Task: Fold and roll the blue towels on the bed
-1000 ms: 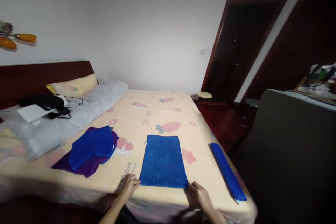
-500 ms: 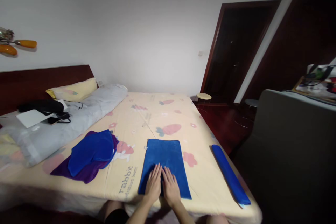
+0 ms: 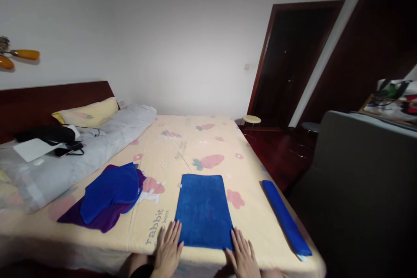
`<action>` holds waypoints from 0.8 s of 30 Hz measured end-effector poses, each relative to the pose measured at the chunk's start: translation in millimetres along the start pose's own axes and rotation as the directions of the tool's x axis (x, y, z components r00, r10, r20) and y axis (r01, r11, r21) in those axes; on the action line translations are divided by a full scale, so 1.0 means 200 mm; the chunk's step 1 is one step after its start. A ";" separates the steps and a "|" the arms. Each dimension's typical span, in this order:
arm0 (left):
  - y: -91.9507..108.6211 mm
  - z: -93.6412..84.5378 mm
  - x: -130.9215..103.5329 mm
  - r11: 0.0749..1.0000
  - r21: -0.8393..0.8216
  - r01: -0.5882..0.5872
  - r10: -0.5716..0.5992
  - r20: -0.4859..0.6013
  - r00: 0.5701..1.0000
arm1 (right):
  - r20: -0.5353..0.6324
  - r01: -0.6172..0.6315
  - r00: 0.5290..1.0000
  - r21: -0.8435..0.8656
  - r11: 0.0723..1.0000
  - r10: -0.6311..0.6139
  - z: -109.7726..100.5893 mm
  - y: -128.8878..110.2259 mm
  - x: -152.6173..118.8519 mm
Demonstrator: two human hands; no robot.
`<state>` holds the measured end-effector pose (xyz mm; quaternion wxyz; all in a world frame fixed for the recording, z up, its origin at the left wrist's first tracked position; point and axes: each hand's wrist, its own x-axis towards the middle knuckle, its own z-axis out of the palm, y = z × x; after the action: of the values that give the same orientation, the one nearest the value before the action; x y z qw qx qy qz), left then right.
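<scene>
While both wrists run off the bottom edge, the left hand (image 3: pixel 169 249) and right hand (image 3: pixel 243 256) lie flat, fingers spread, gripping nothing, at the near corners of the folded blue towel (image 3: pixel 203 210). The towel lies flat on the bed sheet (image 3: pixel 195 143) near its front edge. The black items (image 3: pixel 48 132) by the pillow (image 3: pixel 86 113) are too dark to identify. Half a second ago both hands sat side by side on the towel's middle; now they are apart at its edges.
</scene>
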<state>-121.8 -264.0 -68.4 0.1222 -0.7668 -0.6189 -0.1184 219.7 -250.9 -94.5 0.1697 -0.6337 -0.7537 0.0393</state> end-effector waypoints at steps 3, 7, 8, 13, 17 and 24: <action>0.20 -0.02 0.11 0.994 -0.094 -0.049 0.053 0.033 0.998 | 0.009 0.081 0.997 0.056 0.995 -0.082 -0.04 -0.21 0.12; 0.41 0.02 0.27 0.982 -0.184 -0.050 0.073 0.121 0.990 | 0.137 0.175 0.971 0.141 0.974 -0.195 -0.05 -0.47 0.29; 0.42 0.04 0.28 0.981 -0.187 -0.045 0.073 0.146 0.987 | 0.160 0.182 0.966 0.146 0.972 -0.205 -0.04 -0.50 0.31; 0.19 0.05 0.17 0.990 -0.115 -0.081 0.093 0.108 0.990 | 0.083 0.192 0.977 0.082 0.978 -0.198 0.04 -0.30 0.21; -0.03 0.02 0.02 0.994 -0.015 -0.105 0.105 -0.035 0.994 | -0.055 0.129 0.990 -0.003 0.992 -0.129 0.12 -0.07 0.09; 0.10 -0.02 0.24 0.999 0.003 -0.049 0.049 -0.087 0.995 | -0.108 0.096 0.990 0.028 0.995 -0.092 0.08 -0.33 0.37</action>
<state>-93.0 -225.9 -49.6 0.1523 -0.7757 -0.5942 -0.1487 142.1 -190.0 -76.6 0.2219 -0.5959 -0.7717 0.0095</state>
